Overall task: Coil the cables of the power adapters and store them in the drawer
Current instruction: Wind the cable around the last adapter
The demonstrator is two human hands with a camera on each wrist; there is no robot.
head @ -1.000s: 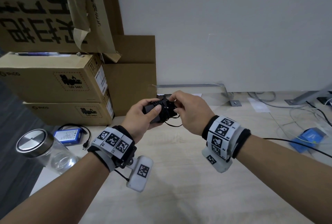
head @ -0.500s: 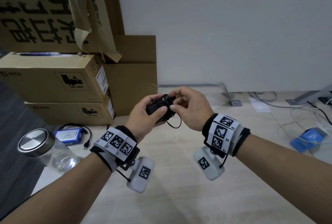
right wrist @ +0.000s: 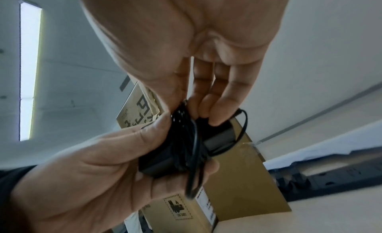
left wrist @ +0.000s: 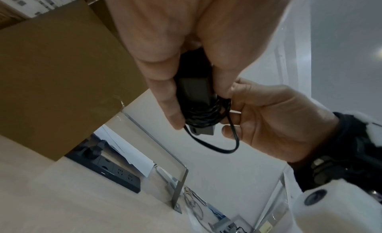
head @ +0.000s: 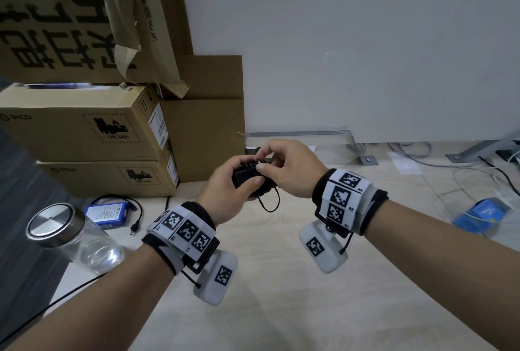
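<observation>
A black power adapter (head: 242,179) is held above the table, its thin black cable (left wrist: 204,116) wound in several turns round its body. My left hand (head: 245,168) grips the adapter, thumb on the near face and fingers curled over the far side. My right hand (head: 263,163) pinches the cable's end on top of the coil. A short slack loop (head: 270,204) hangs below the hands. The right wrist view shows the coil (right wrist: 184,138) crossing the adapter (right wrist: 219,135), with my right fingertips (right wrist: 215,117) pressed on it. No drawer is in view.
Stacked cardboard boxes (head: 84,131) stand at the back left. A glass jar with a metal lid (head: 56,224) and a blue battery pack (head: 107,211) lie at the left edge. A black power strip (left wrist: 107,167) sits by the wall. Loose cables and a blue item (head: 484,213) lie right.
My right hand has come from the adapter's right side up over its top, bringing the cable end onto the coil. Both hands have risen slightly; the left keeps its grip.
</observation>
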